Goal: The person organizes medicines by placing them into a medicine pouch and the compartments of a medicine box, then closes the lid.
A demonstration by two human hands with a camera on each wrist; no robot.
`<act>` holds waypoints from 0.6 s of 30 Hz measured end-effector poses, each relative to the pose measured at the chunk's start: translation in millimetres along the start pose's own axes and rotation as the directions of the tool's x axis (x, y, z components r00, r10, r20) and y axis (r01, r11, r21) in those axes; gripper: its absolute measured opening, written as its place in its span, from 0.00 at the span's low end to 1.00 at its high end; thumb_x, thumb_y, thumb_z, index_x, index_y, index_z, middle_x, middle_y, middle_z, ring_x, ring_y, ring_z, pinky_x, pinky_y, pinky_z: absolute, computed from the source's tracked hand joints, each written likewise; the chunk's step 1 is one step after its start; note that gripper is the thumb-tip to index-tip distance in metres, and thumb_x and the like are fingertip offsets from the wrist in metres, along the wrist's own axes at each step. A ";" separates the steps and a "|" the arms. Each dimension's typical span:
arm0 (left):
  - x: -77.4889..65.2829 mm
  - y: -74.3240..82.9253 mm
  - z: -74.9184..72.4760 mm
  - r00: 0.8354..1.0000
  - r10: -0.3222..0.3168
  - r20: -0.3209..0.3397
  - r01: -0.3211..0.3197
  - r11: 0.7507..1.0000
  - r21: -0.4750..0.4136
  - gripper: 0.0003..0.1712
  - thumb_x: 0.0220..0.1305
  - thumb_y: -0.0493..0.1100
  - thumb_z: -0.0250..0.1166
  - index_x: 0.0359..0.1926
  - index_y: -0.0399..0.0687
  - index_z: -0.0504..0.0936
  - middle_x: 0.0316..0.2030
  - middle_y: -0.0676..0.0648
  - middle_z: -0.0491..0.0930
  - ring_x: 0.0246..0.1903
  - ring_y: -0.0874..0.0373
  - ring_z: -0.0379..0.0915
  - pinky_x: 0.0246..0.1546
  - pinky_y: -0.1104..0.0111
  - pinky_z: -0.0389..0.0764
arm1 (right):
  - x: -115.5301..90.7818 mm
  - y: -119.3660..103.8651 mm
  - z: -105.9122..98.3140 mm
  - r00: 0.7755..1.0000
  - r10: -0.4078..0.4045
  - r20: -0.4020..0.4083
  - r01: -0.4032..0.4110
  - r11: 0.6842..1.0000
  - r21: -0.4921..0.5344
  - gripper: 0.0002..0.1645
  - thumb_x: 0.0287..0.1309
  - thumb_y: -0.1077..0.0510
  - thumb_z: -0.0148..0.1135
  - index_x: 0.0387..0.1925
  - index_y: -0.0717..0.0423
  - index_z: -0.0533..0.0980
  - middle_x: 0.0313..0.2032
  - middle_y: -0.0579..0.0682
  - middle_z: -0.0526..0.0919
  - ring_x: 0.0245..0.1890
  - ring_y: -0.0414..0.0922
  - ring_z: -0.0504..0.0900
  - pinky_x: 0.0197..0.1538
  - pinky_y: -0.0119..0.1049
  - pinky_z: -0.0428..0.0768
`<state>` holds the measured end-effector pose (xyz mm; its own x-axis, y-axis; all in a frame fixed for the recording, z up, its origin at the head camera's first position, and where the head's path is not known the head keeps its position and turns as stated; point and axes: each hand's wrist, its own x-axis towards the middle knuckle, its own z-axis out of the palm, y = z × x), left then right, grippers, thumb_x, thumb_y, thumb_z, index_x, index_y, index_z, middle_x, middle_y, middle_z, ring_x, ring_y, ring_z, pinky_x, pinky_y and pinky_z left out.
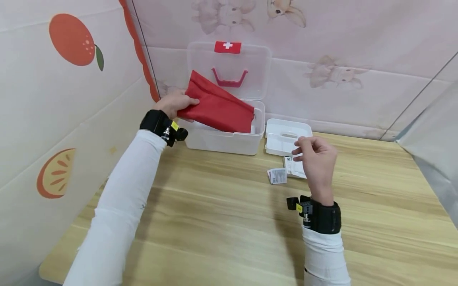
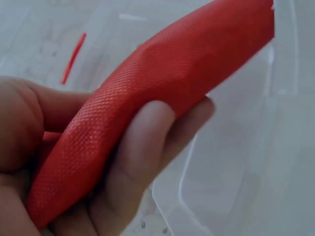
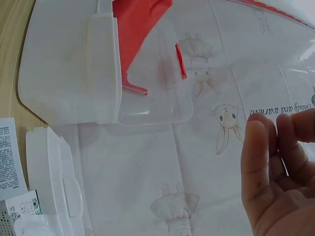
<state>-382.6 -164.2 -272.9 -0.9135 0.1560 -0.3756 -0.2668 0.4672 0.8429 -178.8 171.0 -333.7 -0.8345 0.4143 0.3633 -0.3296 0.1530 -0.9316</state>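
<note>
In the head view, the clear box (image 1: 222, 142) stands at the back of the surface (image 1: 214, 206), its lid (image 1: 202, 55) raised behind it. The left hand (image 1: 174, 104), at the box's left end, grasps the red pouch (image 1: 218, 107), thumb on top; the pouch slants across the box's mouth, its far end dipping inside the rim. The right hand (image 1: 318, 161) is in front of the box and to its right, its grip released, fingers loosely bent around nothing. Just right of the box lies a white tray (image 1: 277, 140), with a small carton (image 1: 294, 169) and a folded packet (image 1: 278, 176) nearer than the tray.

The left wrist view shows that grip closely: fingers and thumb pinch the pouch from both sides beside the box's wall.

In the right wrist view, the pouch slopes up from the box's mouth, and the right hand hangs well apart from the box, holding nothing.

The step in hand seems to be guiding the pouch at the box's mouth; whether inward or outward I cannot tell. The next move likely calls for a steady left grip and care at the rim.
</note>
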 end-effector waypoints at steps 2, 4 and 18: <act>6.2 1.1 1.2 0.999 -0.033 -0.002 0.033 0.999 0.012 0.32 0.71 0.49 0.60 0.70 0.47 0.61 0.55 0.45 0.69 0.48 0.50 0.73 0.42 0.60 0.85 | -0.2 0.2 0.4 1.000 0.000 0.002 0.000 1.000 -0.008 0.13 0.66 0.61 0.60 0.26 0.59 0.83 0.29 0.50 0.84 0.23 0.41 0.83 0.27 0.30 0.82; 12.0 0.4 3.6 0.998 -0.059 -0.012 0.059 0.998 0.031 0.33 0.70 0.48 0.61 0.70 0.46 0.61 0.57 0.43 0.68 0.50 0.49 0.73 0.44 0.60 0.84 | -0.3 0.6 0.3 1.000 0.003 -0.001 -0.003 1.000 -0.011 0.13 0.66 0.61 0.59 0.25 0.58 0.83 0.29 0.51 0.84 0.23 0.41 0.83 0.27 0.30 0.82; 35.9 -33.3 25.5 0.996 0.081 -0.038 -0.064 0.940 0.335 0.28 0.71 0.42 0.55 0.67 0.35 0.63 0.58 0.37 0.68 0.53 0.47 0.64 0.53 0.62 0.68 | 1.8 3.7 -1.2 1.000 0.002 0.012 -0.001 0.999 -0.041 0.14 0.67 0.61 0.58 0.26 0.60 0.82 0.30 0.51 0.84 0.24 0.42 0.83 0.28 0.31 0.83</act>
<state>-398.6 -151.9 -324.3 -0.9431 0.1606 -0.2913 -0.0895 0.7211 0.6870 -181.0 173.4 -336.5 -0.8401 0.4041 0.3618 -0.3104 0.1889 -0.9316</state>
